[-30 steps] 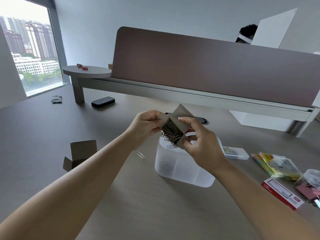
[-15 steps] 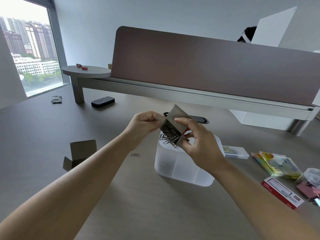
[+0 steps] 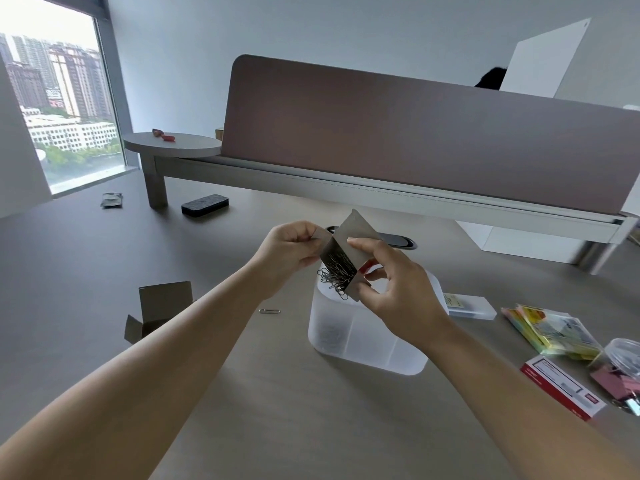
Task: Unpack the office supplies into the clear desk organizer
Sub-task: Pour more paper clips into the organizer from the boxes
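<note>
A small grey cardboard box (image 3: 349, 239) is tilted mouth-down over the clear desk organizer (image 3: 360, 341). My left hand (image 3: 289, 249) pinches its left flap and my right hand (image 3: 394, 289) grips its right side. A tangle of metal paper clips (image 3: 334, 275) hangs out of the box just above the organizer's left compartment, where more clips lie at the bottom. One loose paper clip (image 3: 269, 311) lies on the desk left of the organizer.
An empty opened cardboard box (image 3: 157, 311) lies at the left. At the right are a clear plastic case (image 3: 471, 306), sticky notes (image 3: 550, 332), a red-and-white box (image 3: 562, 389) and a jar of binder clips (image 3: 623, 372). A black eraser (image 3: 205, 204) lies by the divider panel (image 3: 415, 140).
The box has tipped a little further and the clump of paper clips has slid lower out of it. One clip has dropped onto the desk at the left.
</note>
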`<state>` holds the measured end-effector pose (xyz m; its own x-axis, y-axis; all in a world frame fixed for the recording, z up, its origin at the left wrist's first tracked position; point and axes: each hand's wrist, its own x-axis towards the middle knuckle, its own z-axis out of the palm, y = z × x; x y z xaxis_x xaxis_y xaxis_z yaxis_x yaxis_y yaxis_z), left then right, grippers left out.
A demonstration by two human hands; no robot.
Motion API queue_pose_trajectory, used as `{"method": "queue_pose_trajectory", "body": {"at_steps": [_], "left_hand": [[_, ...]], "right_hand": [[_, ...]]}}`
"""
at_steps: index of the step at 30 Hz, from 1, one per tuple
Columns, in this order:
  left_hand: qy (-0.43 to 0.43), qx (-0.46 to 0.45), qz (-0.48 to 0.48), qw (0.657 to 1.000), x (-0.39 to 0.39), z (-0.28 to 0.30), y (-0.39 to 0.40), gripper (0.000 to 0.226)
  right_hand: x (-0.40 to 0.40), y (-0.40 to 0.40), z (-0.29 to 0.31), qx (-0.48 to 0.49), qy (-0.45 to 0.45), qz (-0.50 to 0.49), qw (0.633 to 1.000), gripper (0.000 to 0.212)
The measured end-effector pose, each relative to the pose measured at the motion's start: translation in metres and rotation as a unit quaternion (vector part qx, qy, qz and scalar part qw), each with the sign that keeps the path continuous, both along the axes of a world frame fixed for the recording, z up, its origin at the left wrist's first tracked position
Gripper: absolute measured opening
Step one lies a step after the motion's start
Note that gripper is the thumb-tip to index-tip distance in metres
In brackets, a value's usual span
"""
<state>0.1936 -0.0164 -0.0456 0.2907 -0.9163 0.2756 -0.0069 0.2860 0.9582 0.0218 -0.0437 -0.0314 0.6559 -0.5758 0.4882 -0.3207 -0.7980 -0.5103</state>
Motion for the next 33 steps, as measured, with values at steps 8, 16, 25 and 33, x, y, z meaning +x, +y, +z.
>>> {"method": "queue_pose_trajectory", "body": {"at_steps": [8, 16, 25, 33], "left_hand": [[-0.03, 0.003, 0.005, 1.0, 0.002, 0.0, 0.001, 0.029], [-0.024, 0.016, 0.009, 1.0, 0.005, 0.0, 0.006, 0.031], [-0.051, 0.039, -0.001, 0.998, 0.001, -0.006, 0.011, 0.025], [-0.151, 0.03, 0.025, 0.988, 0.0, -0.007, 0.021, 0.011]], "right_hand": [[-0.001, 0.001, 0.0, 0.001, 0.01, 0.003, 1.0, 0.048], [0.0, 0.001, -0.002, 0.004, 0.006, 0.003, 1.0, 0.048], [-0.002, -0.001, -0.003, 0.03, -0.004, 0.018, 0.999, 0.05], [-0.012, -0.007, -0.005, 0.01, -0.027, 0.042, 0.999, 0.062]]}}
